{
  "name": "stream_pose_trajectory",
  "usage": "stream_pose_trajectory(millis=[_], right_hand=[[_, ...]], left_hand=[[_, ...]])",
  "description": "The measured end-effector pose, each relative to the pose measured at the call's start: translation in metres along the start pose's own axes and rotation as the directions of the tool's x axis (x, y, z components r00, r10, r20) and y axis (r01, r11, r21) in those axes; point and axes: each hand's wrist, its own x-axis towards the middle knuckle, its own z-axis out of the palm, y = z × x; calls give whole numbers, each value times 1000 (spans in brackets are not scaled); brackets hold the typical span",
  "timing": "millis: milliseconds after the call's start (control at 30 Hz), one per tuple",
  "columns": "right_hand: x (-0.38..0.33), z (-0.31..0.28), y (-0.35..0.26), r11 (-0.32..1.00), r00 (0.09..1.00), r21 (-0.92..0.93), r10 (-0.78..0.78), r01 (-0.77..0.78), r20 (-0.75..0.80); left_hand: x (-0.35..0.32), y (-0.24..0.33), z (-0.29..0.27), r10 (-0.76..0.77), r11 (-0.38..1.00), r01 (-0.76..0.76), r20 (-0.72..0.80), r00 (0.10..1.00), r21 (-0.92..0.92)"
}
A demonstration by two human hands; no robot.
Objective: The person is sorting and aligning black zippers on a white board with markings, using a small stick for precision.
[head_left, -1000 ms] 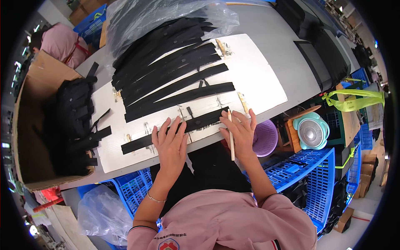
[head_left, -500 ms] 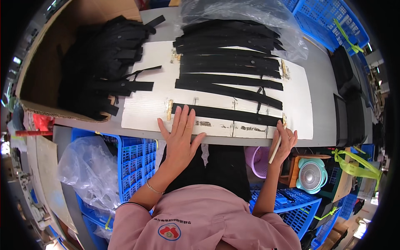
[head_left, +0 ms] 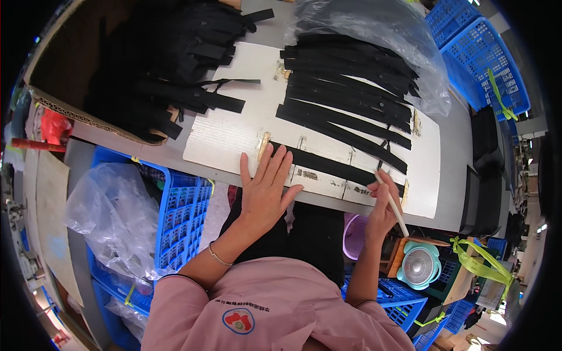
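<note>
A black fabric strip (head_left: 331, 165) lies across the white board (head_left: 225, 137) near its front edge. Spread flat, my left hand (head_left: 266, 186) presses its fingertips on the strip's left end, beside a tan tape marker (head_left: 264, 146). My right hand (head_left: 383, 202) grips a slim white pen (head_left: 398, 215) in a writing hold, its fingers at the strip near the right end. What the pen's tip touches is hidden by the fingers. Farther back on the board, several more black strips (head_left: 348, 96) lie in rows, some slanted and overlapping.
A cardboard box (head_left: 93, 120) heaped with black strips (head_left: 175, 52) stands at the left. Clear plastic film (head_left: 374, 29) and a blue crate (head_left: 483, 64) are at the back. Below the table are another blue crate (head_left: 186, 228), a purple basket (head_left: 352, 237) and a small teal fan (head_left: 418, 265).
My right hand has moved left along the strip and turned the pen. My left hand stays on the strip's left end. The whole view has shifted and tilted.
</note>
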Motion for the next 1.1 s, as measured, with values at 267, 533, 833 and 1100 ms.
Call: stream_pose_trajectory(millis=[267,533,833,1100], right_hand=[[14,94,-20,927,930,300,111,-224,350],[14,108,-8,973,906,171,68,-152,417],[14,109,-13,991,907,122,3,-60,421],[15,101,-12,983,871,148,21,-107,490]], left_hand=[[1,1,-2,-37,997,38,18,999,-69],[0,1,-3,-43,997,43,4,999,-68],[0,2,-2,-33,999,33,3,999,-29],[1,1,-2,-37,999,37,8,999,-32]])
